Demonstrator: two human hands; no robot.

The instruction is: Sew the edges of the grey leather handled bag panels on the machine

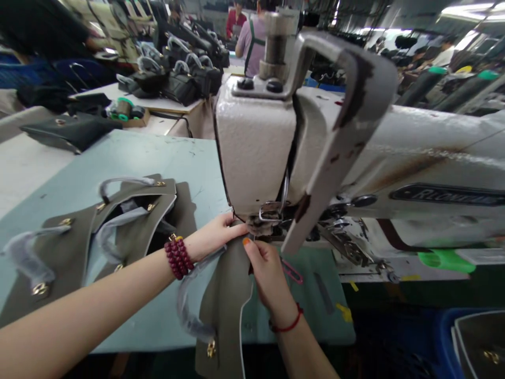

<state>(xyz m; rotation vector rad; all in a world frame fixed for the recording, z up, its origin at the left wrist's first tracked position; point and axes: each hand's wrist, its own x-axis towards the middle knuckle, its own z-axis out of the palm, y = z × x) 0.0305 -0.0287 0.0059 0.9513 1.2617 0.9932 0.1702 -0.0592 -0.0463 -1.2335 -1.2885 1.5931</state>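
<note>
A white industrial sewing machine (pixel 256 142) fills the centre and right. Under its presser foot (pixel 263 223) lies an olive-grey leather bag piece (pixel 224 295) with a plastic-wrapped handle (pixel 187 305) and a gold ring (pixel 211 347). My left hand (pixel 215 234), with a dark red bead bracelet on the wrist, rests on the piece just left of the foot, fingers pressed down on it. My right hand (pixel 266 268), with a red string on the wrist, pinches the piece's edge right at the needle. The needle itself is hidden behind the fingers.
A stack of similar olive bag pieces (pixel 130 221) with wrapped handles lies on the pale blue table (pixel 118 158) to the left. A black bag panel (pixel 67 131) and finished black bags (pixel 181 79) sit further back. People work in the background. A blue bin (pixel 445 337) stands low right.
</note>
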